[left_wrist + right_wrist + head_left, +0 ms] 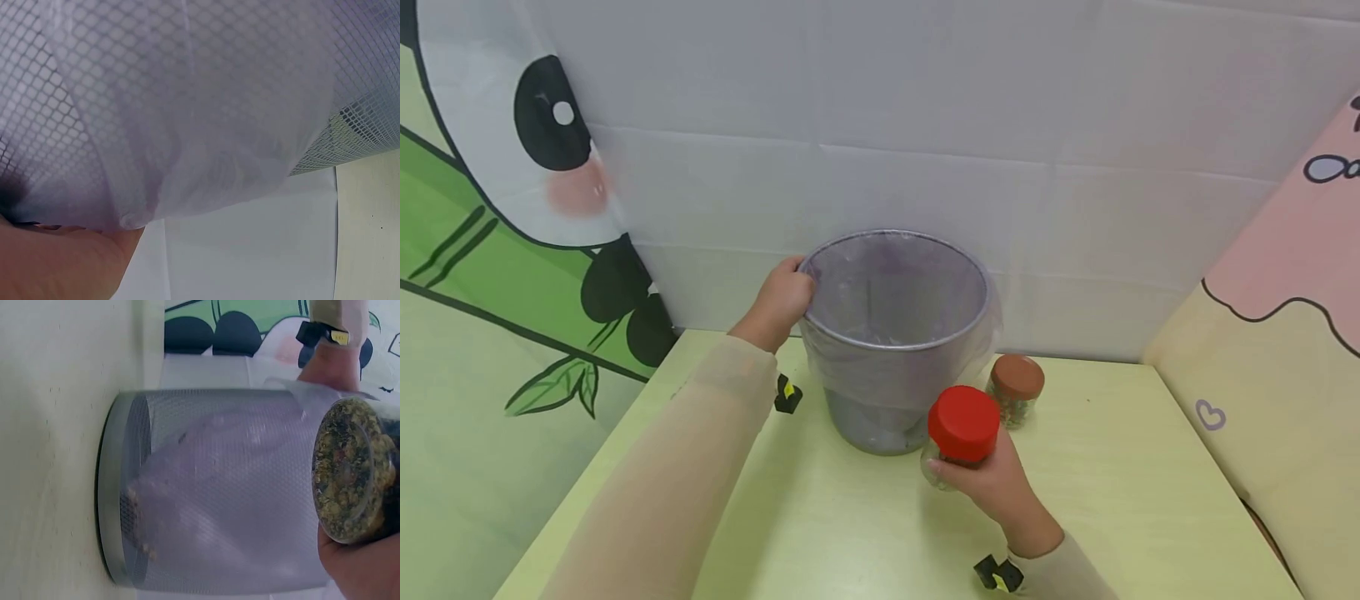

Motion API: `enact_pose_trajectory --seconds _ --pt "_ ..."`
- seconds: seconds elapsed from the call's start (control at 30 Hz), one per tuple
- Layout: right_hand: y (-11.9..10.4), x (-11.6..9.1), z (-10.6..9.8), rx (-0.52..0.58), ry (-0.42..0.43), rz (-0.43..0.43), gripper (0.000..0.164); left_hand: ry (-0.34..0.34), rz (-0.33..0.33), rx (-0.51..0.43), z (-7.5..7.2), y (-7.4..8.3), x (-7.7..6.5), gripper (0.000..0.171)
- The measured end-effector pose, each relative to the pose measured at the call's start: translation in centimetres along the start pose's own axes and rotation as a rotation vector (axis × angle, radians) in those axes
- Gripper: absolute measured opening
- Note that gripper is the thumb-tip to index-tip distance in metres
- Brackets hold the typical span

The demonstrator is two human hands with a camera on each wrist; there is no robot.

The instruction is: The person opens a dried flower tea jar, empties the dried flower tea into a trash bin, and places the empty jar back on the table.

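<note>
A silver mesh wastebasket (883, 429) stands upright against the back wall, lined with a thin translucent plastic bag (880, 371) folded over its rim. My left hand (784, 293) grips the rim at its left side; in the left wrist view the left hand (69, 262) is partly cut off beside the bag. My right hand (996, 487) holds a clear jar with a red lid (964, 423) in front of the wastebasket's lower right side. Through the base of the jar (347, 472), in the right wrist view, dried yellowish-green bits show.
A second jar with a brown lid (1017, 379) stands on the table right of the wastebasket. The pale yellow table (1112, 467) meets a white sheet-covered wall (925, 150) behind. Cartoon-printed side walls (565, 433) flank it.
</note>
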State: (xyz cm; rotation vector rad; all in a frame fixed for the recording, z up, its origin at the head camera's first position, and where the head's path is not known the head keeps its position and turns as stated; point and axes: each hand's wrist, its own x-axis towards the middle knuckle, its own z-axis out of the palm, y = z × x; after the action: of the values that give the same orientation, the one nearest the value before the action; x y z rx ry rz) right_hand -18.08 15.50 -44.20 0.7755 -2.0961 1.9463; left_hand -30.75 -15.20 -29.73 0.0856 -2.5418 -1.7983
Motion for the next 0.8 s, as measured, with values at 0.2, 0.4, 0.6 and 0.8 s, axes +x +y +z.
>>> enact_pose_trajectory --seconds 0.2,0.4,0.6,0.8 --pt "0.1 -0.3 1.7 0.046 -0.096 -0.019 0.061 0.001 -0.003 -0.002 0.0 0.0 -0.1 0.061" --pt "0.3 -0.6 2.8 0.065 -0.133 -0.019 0.068 0.003 -0.001 0.008 -0.3 0.1 -0.1 0.062" --pt "0.4 -0.8 3.3 0.083 -0.141 0.020 0.068 -0.013 -0.005 0.013 -0.3 0.3 0.1 0.065" --pt "0.5 -1.3 3.6 0.078 -0.146 0.053 0.068 -0.046 -0.034 0.047 -0.2 0.7 0.4 0.071"
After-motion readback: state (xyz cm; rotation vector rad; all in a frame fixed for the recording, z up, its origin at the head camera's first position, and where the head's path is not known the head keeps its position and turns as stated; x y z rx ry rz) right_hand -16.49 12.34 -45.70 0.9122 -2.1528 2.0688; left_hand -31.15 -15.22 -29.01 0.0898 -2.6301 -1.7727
